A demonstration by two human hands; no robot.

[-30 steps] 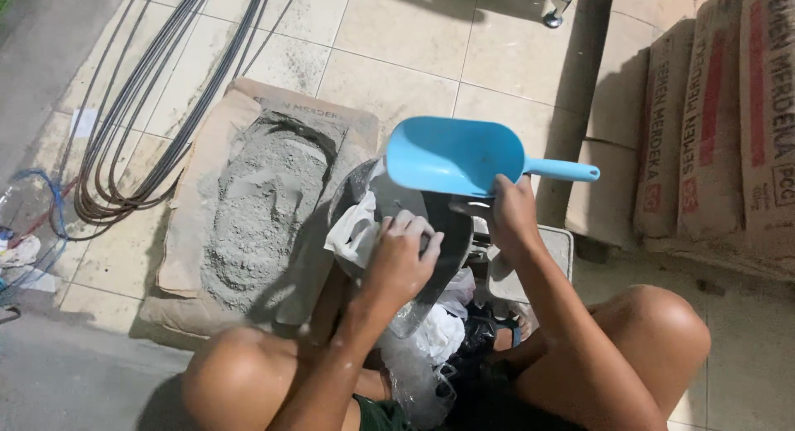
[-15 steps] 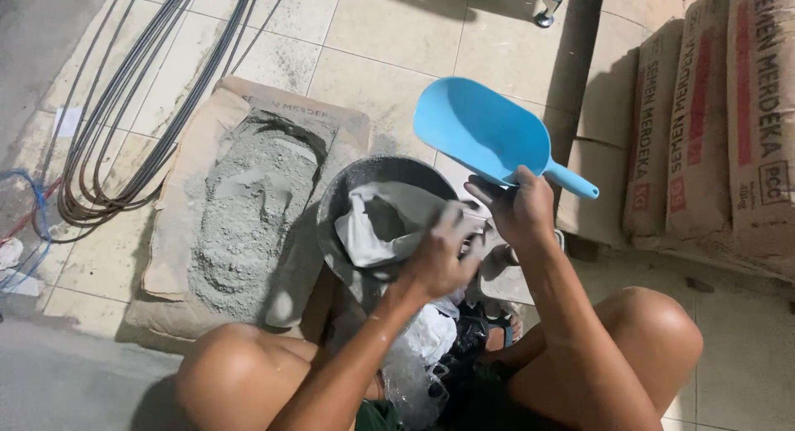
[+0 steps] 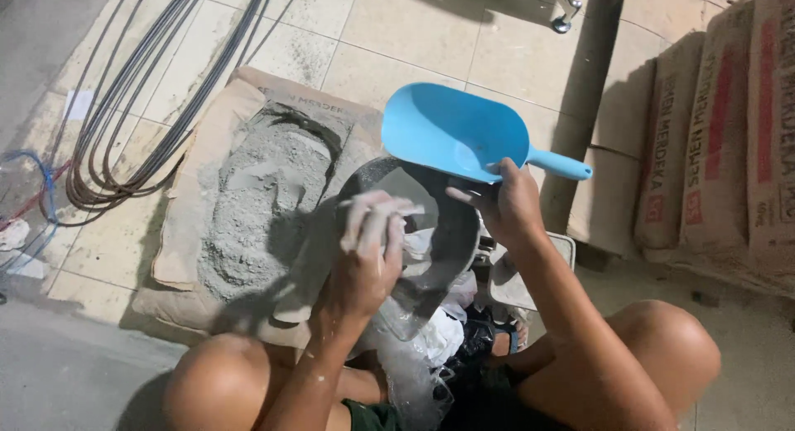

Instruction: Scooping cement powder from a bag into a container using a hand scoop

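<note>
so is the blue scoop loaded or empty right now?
Empty. The blue scoop is held up in the right hand with its bowl facing the camera, and the inside shows clean blue with no grey powder.

Flat, fairly bright light from above, warm on the tiled floor (image 3: 397, 33). A hard dark shadow streaks beside the stacked sacks (image 3: 712, 141), and softer shade pools under the knees. The left hand (image 3: 368, 249) smears with motion blur; the blue scoop (image 3: 451, 129) stays crisp. Lines bow slightly at the edges.
</note>
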